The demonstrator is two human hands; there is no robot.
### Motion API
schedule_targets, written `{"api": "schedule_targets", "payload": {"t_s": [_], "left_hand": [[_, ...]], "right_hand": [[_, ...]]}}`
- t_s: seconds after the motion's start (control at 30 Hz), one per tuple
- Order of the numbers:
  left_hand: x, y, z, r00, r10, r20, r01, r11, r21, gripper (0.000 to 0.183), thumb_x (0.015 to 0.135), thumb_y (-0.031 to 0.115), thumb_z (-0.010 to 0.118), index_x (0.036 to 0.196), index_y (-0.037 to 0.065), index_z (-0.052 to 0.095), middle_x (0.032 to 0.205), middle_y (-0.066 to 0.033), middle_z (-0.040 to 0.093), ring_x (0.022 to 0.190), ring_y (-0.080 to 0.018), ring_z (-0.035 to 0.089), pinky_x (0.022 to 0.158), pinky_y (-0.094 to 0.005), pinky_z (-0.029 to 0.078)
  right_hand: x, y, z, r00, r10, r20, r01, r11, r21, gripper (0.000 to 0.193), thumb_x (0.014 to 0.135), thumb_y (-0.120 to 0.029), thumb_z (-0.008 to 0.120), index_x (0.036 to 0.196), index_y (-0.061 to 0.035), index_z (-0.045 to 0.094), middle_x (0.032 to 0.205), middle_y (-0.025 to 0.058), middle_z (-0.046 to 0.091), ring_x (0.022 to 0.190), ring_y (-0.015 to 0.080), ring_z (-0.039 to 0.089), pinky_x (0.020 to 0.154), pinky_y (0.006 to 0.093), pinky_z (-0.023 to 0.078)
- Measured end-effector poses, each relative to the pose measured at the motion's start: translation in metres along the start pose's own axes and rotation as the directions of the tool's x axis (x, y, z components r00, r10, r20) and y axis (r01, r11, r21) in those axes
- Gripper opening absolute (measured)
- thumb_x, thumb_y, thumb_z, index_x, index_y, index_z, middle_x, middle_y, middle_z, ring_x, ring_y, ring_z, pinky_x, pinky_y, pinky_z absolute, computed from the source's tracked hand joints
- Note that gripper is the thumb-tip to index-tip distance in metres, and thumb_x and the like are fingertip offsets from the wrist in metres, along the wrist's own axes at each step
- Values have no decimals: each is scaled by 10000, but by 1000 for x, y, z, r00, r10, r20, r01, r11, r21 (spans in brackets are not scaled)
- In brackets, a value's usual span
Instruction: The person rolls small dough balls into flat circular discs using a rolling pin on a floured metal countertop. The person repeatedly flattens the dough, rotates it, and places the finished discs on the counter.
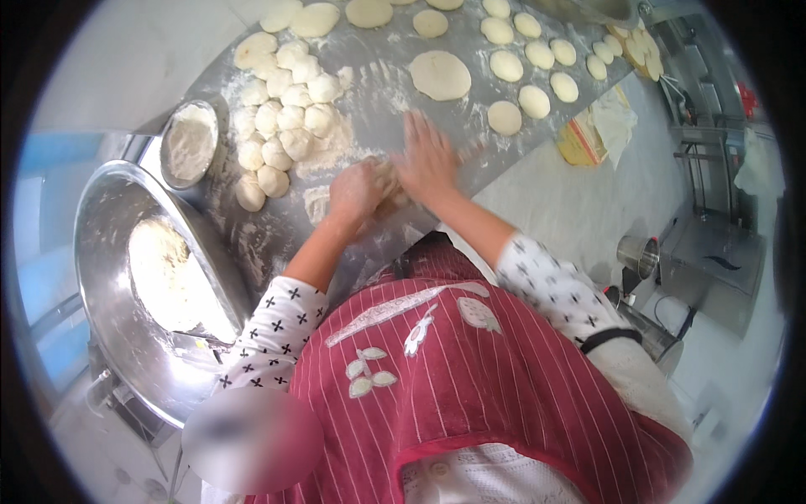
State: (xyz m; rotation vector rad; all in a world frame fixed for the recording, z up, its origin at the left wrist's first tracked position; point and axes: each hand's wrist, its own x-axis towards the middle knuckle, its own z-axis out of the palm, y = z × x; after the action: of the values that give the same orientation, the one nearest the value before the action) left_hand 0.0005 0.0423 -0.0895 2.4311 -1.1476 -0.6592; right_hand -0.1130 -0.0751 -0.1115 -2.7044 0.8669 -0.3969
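Note:
Over the near edge of the floured grey table, my left hand (pixel 356 191) is closed in a fist. What it grips is hidden. Just to its right, my right hand (pixel 426 160) lies with fingers stretched forward and palm down. A pale, dough-coloured piece (pixel 389 183) shows between the two hands, partly covered by them. Beyond my right hand sticks out a blurred, light brown end (pixel 472 151), perhaps of a rolling pin. Left of my hands, several round dough balls (pixel 281 118) sit close together on loose flour. A flat dough round (pixel 440 76) lies farther off.
Several smaller dough rounds (pixel 535 101) are spread at the far right of the table (pixel 369 118). At left stand a flour bowl (pixel 189 144) and a large steel bowl (pixel 109 277) with a pale mass inside. A yellow bag (pixel 581 143) lies past the table's right edge.

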Motion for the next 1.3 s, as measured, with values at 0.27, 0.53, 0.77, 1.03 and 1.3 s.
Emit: {"api": "schedule_targets", "payload": {"t_s": [0.27,0.53,0.77,1.03,1.3], "left_hand": [[-4,-22,1,990,-36,-136,18,991,-135,252,797,198,648,937,-11,652,874,-256,660,816,-428,644,733,-480,510],[38,-29,7,993,-20,113,26,998,-50,228,771,158,580,913,6,672,897,-265,658,853,-436,637,774,-497,502],[-6,-33,15,970,-97,-223,58,983,-175,254,785,170,591,945,-23,635,889,-275,652,881,-450,622,779,-507,490],[40,-33,-19,975,40,218,-39,999,-6,338,756,277,646,956,9,694,926,-246,676,889,-399,654,790,-469,513],[-19,-25,-6,983,-181,-24,174,969,-173,410,776,242,641,1061,-51,612,969,-317,639,921,-456,629,811,-494,498]], "right_hand": [[-22,-3,-4,979,-198,53,195,979,56,685,889,-385,551,1388,54,382,1447,222,389,1368,333,341,1109,479,253],[41,-26,21,995,-75,-61,76,997,17,664,908,-370,524,1393,58,376,1436,212,407,1368,338,340,1125,478,232],[-49,-7,-13,987,-64,149,83,989,-123,703,922,-422,499,1403,73,364,1434,223,410,1375,349,325,1140,467,211],[54,-37,21,999,-32,-10,32,998,53,682,952,-437,459,1396,74,380,1473,229,357,1407,303,289,1149,465,193],[-48,-8,-17,989,-105,103,112,992,-65,640,909,-323,506,1390,76,365,1449,221,382,1378,351,315,1132,492,208]]}}
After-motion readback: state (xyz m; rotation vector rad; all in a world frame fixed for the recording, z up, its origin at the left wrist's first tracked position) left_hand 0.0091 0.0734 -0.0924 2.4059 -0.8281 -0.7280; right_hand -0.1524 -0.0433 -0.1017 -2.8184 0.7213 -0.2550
